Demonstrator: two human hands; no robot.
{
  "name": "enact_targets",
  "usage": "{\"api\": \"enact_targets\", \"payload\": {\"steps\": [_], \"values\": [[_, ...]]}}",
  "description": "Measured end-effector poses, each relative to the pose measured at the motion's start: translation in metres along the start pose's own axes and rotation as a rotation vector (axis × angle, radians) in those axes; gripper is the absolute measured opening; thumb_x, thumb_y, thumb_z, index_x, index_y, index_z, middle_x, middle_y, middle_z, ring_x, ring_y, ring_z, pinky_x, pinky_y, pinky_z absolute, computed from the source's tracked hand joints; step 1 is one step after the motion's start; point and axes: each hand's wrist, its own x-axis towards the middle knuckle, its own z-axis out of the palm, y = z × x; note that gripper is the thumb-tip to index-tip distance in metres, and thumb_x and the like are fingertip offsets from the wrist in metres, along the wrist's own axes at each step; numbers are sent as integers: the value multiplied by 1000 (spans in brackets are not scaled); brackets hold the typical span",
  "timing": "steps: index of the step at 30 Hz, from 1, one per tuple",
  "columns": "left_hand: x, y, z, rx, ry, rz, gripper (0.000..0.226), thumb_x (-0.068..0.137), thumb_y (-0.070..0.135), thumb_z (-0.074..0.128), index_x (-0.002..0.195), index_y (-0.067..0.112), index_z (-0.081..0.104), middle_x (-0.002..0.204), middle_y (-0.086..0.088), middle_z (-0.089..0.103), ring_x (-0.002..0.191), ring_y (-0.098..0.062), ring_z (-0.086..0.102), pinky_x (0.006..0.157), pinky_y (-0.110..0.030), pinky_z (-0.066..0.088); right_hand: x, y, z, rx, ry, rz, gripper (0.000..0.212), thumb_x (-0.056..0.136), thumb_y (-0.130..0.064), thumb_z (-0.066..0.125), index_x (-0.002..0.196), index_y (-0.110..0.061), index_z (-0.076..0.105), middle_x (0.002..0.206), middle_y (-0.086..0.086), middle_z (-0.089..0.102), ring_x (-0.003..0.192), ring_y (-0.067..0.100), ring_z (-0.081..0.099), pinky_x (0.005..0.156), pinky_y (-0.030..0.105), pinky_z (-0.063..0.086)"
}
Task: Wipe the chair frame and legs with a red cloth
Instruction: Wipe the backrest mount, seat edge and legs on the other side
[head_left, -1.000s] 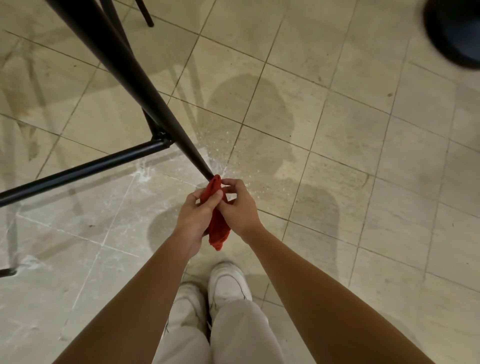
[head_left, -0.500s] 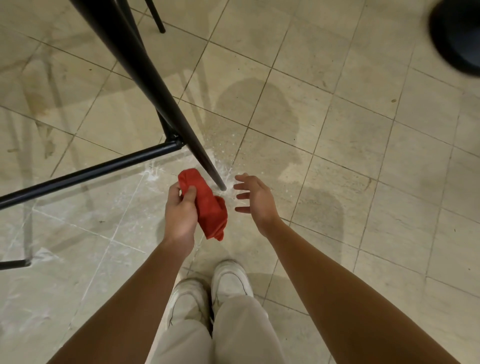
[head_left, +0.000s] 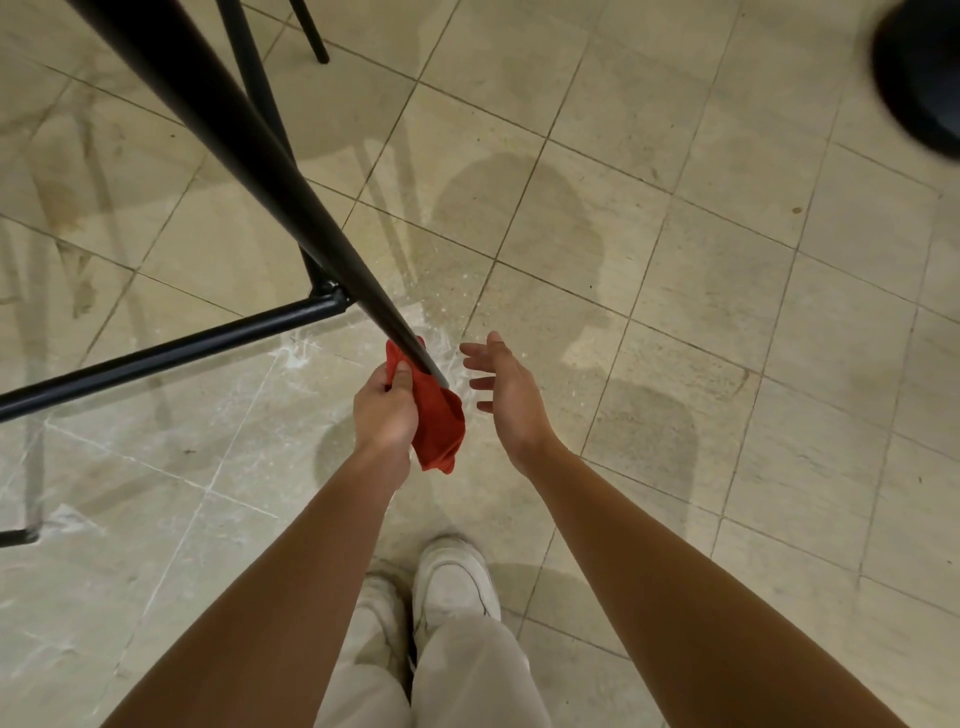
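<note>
Red cloth, 1 only, gripped by the left hand at the foot of 1 black chair leg. The leg slants from the top-left corner down toward the 2 hands, and the cloth hangs lengthwise toward the shoes. The right hand is just beside it, fingers spread and holding nothing.

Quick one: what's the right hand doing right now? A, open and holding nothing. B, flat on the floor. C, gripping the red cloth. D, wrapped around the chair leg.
A: the right hand has its fingers spread and holds nothing, while the left hand grips the red cloth at the foot of the chair leg.
</note>
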Motion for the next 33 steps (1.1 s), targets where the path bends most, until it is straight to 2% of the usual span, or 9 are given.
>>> {"api": "enact_targets", "payload": {"steps": [4, 10, 16, 25, 30, 33], "values": [[-4, 2, -1, -90, -29, -74, 29, 100, 28, 42, 125, 19, 55, 119, -6, 63, 112, -25, 58, 103, -46, 43, 1, -5, 1, 4, 4, 5, 46, 100, -45, 25, 114, -22, 62, 121, 1, 59, 106, 18, 54, 94, 34, 42], [-34, 14, -12, -199, -40, 29, 19, 100, 22, 44, 103, 23, 62, 111, -7, 67, 107, -21, 62, 101, -41, 46, -17, -22, 18, -29, -51, -50, 52, 100, -48, 22, 118, -20, 62, 123, 1, 58, 112, 18, 52, 100, 34, 38], [-70, 38, -23, -200, -32, 133, 23, 98, 12, 46, 96, 26, 64, 102, -1, 69, 102, -15, 63, 100, -38, 46, -42, -53, 20, -49, -67, -94, 50, 99, -48, 24, 118, -22, 62, 126, -3, 58, 117, 15, 51, 105, 36, 36], [-117, 62, -26, -237, 55, 274, 19, 96, 15, 51, 95, 26, 67, 99, 0, 69, 98, -17, 65, 96, -41, 50, -82, -86, 13, -49, -83, -167, 44, 98, -50, 27, 112, -27, 62, 131, 0, 55, 121, 17, 49, 107, 42, 38], [-109, 59, -20, -146, 83, 216, 17, 95, 16, 54, 86, 25, 66, 87, 1, 68, 91, -20, 65, 92, -42, 52, -86, -82, 5, -102, -71, -154, 43, 99, -48, 28, 116, -28, 62, 131, -1, 54, 121, 16, 48, 108, 41, 35], [-105, 60, -21, -101, 65, 156, 15, 95, 18, 54, 89, 26, 65, 93, -3, 69, 94, -23, 65, 92, -44, 52, -89, -78, 0, -131, -74, -134, 43, 99, -48, 28, 119, -27, 60, 131, 0, 53, 120, 15, 47, 103, 33, 36]]}}
